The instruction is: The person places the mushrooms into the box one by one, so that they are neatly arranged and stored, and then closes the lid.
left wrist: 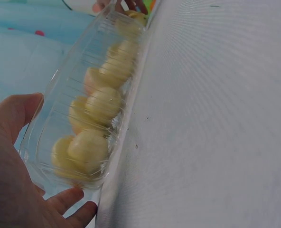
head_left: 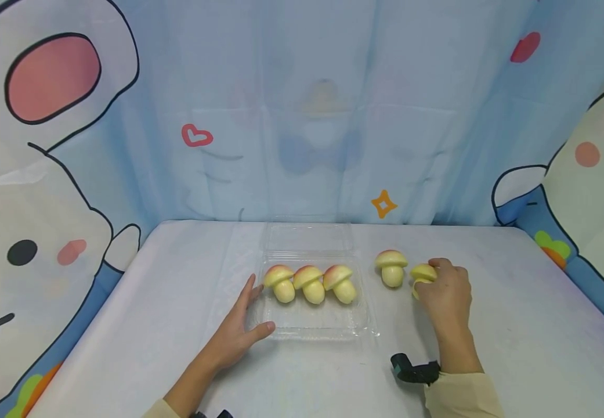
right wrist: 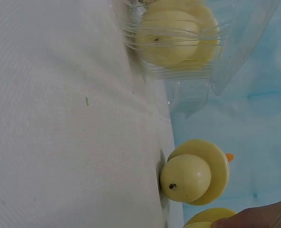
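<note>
Three toy mushrooms (head_left: 312, 284) with yellow stems and reddish-yellow caps lie in a row in a clear plastic clamshell box (head_left: 307, 334), its lid folded back. At the box's left side my left hand (head_left: 236, 334) spreads its fingers and thumb along the edge. In the left wrist view its thumb (left wrist: 24, 107) is right at the rim. My right hand (head_left: 445, 296) grips a yellow toy mushroom (head_left: 423, 273) from above, to the right of the box; the hand partly hides it. Another toy mushroom (head_left: 391, 267) stands between the box and that hand.
A white cloth (head_left: 176, 290) covers the table. Behind it hangs a blue curtain (head_left: 302, 116) printed with cartoon animals. A black wrist camera mount (head_left: 413, 370) sits at the right sleeve.
</note>
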A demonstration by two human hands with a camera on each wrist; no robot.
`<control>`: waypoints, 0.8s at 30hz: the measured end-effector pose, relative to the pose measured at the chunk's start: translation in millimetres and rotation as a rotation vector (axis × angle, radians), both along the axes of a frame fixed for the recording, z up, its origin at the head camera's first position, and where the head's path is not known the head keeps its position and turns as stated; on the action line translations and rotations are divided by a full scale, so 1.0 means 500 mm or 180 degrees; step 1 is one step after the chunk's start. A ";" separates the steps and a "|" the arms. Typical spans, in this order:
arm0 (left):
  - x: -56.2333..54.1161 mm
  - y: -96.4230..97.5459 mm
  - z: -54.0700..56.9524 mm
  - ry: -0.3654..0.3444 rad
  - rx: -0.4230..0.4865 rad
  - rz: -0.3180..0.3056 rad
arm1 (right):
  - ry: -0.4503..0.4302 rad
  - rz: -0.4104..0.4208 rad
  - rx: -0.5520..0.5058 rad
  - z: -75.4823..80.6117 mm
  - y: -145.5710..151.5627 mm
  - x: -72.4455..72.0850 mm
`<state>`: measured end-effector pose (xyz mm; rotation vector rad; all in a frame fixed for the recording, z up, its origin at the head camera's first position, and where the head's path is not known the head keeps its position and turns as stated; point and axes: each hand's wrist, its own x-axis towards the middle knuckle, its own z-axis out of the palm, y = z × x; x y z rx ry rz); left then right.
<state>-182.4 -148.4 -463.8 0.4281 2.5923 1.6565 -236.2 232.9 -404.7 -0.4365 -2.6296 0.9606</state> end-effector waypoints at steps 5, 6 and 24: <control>0.000 0.001 0.000 0.0001 -0.0004 0.0000 | -0.0062 -0.0053 -0.0082 0.013 0.001 0.002; 0.000 0.001 0.000 -0.0002 -0.0005 0.0002 | -0.0074 -0.0063 -0.0085 0.015 0.000 0.001; 0.000 0.001 0.000 -0.0005 -0.0015 0.0011 | 0.0203 0.0184 -0.0151 0.054 -0.015 0.015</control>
